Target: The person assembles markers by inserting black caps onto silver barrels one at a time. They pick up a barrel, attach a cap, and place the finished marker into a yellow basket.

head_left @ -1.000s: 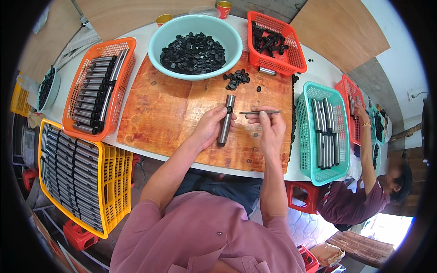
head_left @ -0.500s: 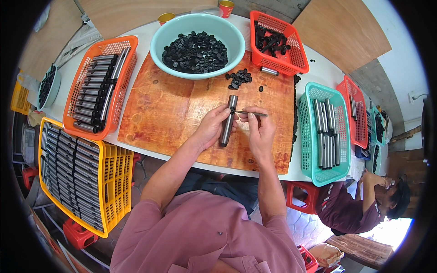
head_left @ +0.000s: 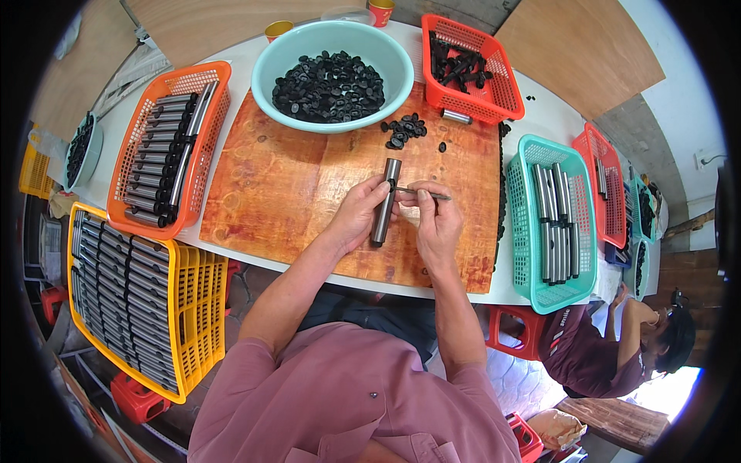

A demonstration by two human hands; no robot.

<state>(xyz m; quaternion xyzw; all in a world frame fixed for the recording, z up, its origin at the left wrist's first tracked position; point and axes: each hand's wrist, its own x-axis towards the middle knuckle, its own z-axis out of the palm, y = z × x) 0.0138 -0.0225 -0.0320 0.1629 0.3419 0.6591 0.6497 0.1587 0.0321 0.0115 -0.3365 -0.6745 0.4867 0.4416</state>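
Observation:
My left hand grips a shiny metal tube, which stands nearly upright in view above the wooden board. A thin, dark rod-like tool is pinched in my right hand. Its tip meets the tube's side at a small black spot by my left thumb; the exact contact is too small to make out. Beyond my hands lies a little heap of black oval pieces, with a single piece to its right. More such pieces fill a light-green basin at the board's far edge.
An orange basket of tubes stands left, above a yellow crate of tubes. A red basket holds black parts; a short metal tube lies beside it. Right are a green basket of tubes and a co-worker.
The tool's tip stays at the tube while my right hand shifts slightly left and tilts. My left hand keeps its hold. The co-worker's arm has moved a little.

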